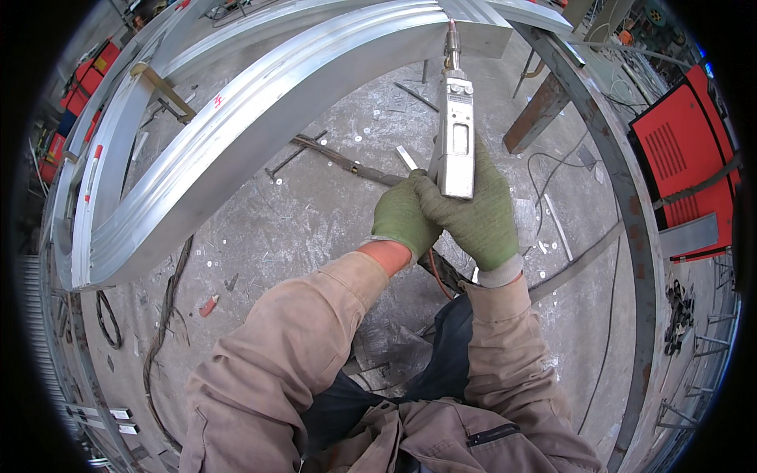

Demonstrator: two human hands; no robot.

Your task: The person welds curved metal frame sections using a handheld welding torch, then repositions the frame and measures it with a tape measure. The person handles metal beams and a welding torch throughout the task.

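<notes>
My right hand (pixel 482 209), in a green work glove, is wrapped round a silver, box-bodied welding gun (pixel 458 130). Beside it my left hand (pixel 406 209), gloved the same way, is closed against the gun and the right glove; its fingertips are partly hidden. The gun's narrow metal nozzle (pixel 452 47) points away from me. Its tip is at or close to the joint between a long ribbed aluminium beam (pixel 260 102) and a shorter aluminium piece (pixel 485 35). Whether the tip touches the metal I cannot tell.
A rusty steel frame rail (pixel 643 236) runs down my right, with a red machine cabinet (pixel 670 150) beyond it. Dark wrapped cable (pixel 347 162) crosses the concrete floor (pixel 300 213). A T-shaped bar (pixel 293 158) and scattered metal offcuts lie there too.
</notes>
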